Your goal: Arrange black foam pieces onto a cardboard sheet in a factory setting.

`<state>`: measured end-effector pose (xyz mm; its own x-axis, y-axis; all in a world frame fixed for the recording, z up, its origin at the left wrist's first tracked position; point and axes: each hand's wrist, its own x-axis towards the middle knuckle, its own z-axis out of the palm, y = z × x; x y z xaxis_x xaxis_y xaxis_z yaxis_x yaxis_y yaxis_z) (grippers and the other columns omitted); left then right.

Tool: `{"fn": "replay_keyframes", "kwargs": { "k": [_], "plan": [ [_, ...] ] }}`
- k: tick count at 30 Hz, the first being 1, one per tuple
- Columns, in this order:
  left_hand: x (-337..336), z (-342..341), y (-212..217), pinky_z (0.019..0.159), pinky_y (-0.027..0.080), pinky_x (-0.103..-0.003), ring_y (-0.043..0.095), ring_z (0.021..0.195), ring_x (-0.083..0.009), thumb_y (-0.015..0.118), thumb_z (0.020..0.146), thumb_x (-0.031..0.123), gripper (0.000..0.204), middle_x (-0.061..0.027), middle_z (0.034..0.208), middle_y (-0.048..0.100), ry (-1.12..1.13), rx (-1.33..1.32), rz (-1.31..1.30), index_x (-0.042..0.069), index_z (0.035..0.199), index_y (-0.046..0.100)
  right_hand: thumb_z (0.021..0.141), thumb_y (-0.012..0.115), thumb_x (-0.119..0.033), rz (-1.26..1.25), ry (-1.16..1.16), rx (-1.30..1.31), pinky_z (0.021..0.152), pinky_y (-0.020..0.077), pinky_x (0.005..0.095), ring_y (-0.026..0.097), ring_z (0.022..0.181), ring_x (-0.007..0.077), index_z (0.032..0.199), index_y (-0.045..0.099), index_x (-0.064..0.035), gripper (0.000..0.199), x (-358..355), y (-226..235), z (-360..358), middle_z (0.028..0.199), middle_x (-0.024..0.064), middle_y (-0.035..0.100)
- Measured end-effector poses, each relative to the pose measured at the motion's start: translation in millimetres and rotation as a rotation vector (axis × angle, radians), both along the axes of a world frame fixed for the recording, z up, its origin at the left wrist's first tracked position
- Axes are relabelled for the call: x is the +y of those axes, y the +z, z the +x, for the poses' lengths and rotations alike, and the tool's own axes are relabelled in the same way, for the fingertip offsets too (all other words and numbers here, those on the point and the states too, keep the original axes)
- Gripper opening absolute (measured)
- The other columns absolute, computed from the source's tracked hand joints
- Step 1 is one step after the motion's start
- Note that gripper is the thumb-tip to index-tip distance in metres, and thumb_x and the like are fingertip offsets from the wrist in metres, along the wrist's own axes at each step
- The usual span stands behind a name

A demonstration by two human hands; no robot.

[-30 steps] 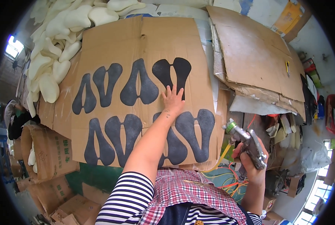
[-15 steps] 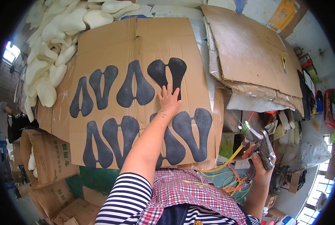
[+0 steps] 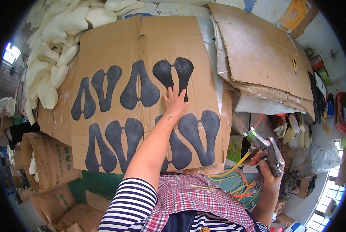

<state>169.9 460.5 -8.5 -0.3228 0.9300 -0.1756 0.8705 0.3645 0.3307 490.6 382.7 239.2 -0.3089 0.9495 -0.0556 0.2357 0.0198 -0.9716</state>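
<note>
My left hand point(image 3: 175, 99) lies with fingers stretched over the lower part of a black two-lobed pad point(image 3: 164, 70) on a cardboard sheet point(image 3: 169, 34). Pale speckles show on this pad's lobes. Several similar dark pads, such as one point(image 3: 139, 85) beside it and another point(image 3: 205, 135) nearer me, lie flat in two rows, narrow ends pointing alternately. My left forearm partly covers one near pad point(image 3: 179, 150). Off the sheet's right side, my right hand point(image 3: 269, 170) is closed around a metal spray gun point(image 3: 269, 149), its nozzle end toward the upper left. A yellow hose point(image 3: 236, 164) runs from the gun.
Cream foam pieces point(image 3: 60, 42) are heaped at the far left. Stacked cardboard sheets point(image 3: 262, 54) with a yellow cutter point(image 3: 294, 65) stand at the far right. Tangled hoses point(image 3: 240, 185) hang near my right arm. An open carton point(image 3: 45, 162) stands at left.
The spray gun has shifted slightly down in the picture. My left hand stays in place. At the far left edge, a person's arm with a stack of pale pieces has come into view.
</note>
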Motion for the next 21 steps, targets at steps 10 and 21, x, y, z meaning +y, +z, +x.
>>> {"fn": "replay_keyframes", "kwargs": {
  "k": [10,21],
  "plan": [
    [0,0,0,0.113,0.015,-0.056,0.015,0.143,-0.0354,0.062,0.086,0.031,0.061,-0.0163,0.154,0.021,0.005,0.005,0.0,0.021,0.141,0.04,0.08,0.069,-0.017,-0.012,0.107,0.032,0.067,0.0476,0.0284,0.061,0.072,0.0158,0.124,0.048,0.0062,0.054,-2,6,-10,0.084,0.0104,0.063],
    [-1,-1,-2,0.113,0.015,-0.057,0.016,0.143,-0.0356,0.064,0.085,0.03,0.06,-0.0157,0.153,0.022,0.013,-0.017,0.027,0.021,0.14,0.042,0.08,0.069,-0.02,-0.023,-0.035,-0.016,0.066,0.0451,0.0264,0.059,0.071,0.0141,0.12,0.052,0.0049,0.051,-11,9,2,0.08,0.0088,0.063]
  ]
}}
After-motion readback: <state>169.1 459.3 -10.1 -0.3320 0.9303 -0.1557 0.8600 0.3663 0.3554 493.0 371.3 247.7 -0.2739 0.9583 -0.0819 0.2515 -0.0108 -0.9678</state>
